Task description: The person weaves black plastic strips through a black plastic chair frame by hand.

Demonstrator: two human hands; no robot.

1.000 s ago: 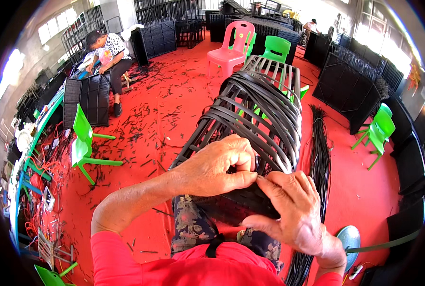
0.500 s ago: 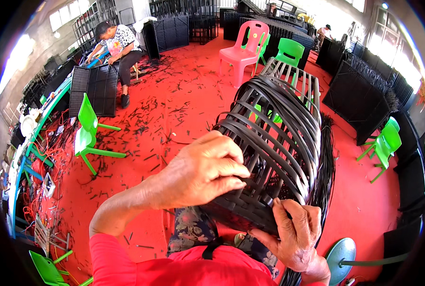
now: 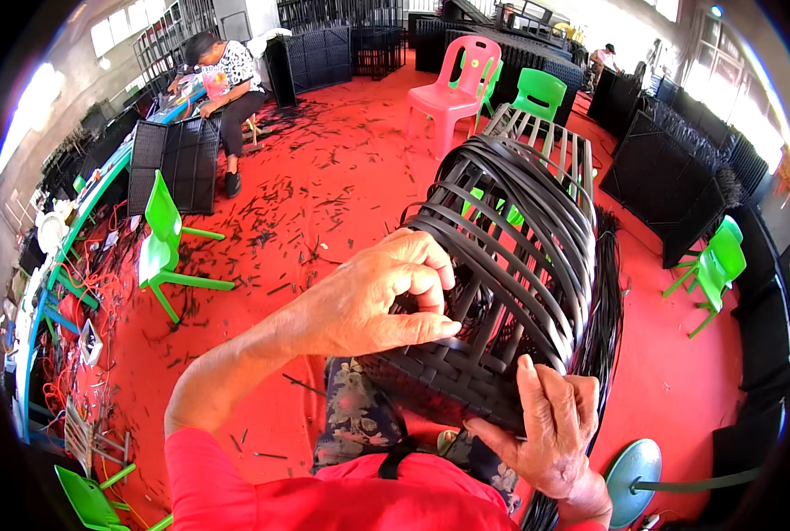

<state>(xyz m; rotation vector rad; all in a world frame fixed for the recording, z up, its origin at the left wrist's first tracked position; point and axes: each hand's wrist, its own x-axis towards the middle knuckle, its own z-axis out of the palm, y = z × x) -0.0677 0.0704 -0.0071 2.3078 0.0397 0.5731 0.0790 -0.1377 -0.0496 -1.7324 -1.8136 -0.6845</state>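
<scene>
A tall slatted frame (image 3: 568,157) leans toward me, with flat black plastic strips (image 3: 536,208) looped over it. Its near end carries a tightly woven black band (image 3: 448,376). My left hand (image 3: 386,296) is at the left side of the weave, fingers curled and thumb stretched along the strips; whatever it pinches is hidden. At the right end of the band, my right hand (image 3: 550,429) grips the woven edge, thumb below and fingers on top.
Long loose black strips (image 3: 605,310) hang at the frame's right. Strip offcuts litter the red floor (image 3: 275,354). Around stand a pink chair (image 3: 452,97), green chairs (image 3: 165,234) and a round teal base (image 3: 632,482). A co-worker (image 3: 231,84) sits bent over dark panels (image 3: 175,164).
My right fingers have shifted from the strip near the middle of the band toward its right edge. My left hand has moved slightly left, its fingers more curled. The co-worker has bent lower.
</scene>
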